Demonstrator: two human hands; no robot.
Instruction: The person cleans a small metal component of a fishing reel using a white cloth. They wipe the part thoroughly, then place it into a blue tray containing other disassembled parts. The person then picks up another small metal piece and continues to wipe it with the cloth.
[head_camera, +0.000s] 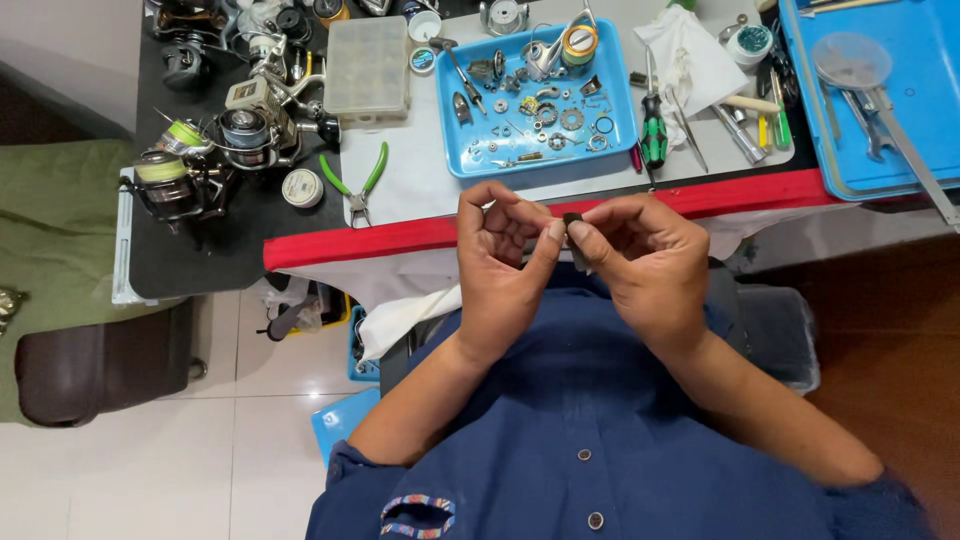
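A: Left hand raised in front of the chest, wrist bent, palm turned inward, fingers curled, thumb and forefinger pressed onto a small dark part.

B: Right hand mirrored opposite, knuckles up, grip pinching the same small dark part from the other side. Fingertips of both hands nearly touching.

A: Part held in the air, just short of the red counter edge, over the lap and the blue shirt. Shape too small to tell.

B: Forearms angled in from both sides, elbows wide, meeting in a V below the hands.

A: Beyond the knuckles, on the counter, a blue tray full of small gears, washers and springs, straight ahead and near.

B: Green-handled pliers lying left of that tray, a clear compartment box behind them, several fishing reels crowded at the far left corner.

A: Green-and-black screwdriver just right of the tray, a white cloth behind it, a second blue tray with wrenches at the far right.

B: Open room only between the red edge and the body; white tiled floor down to the left.
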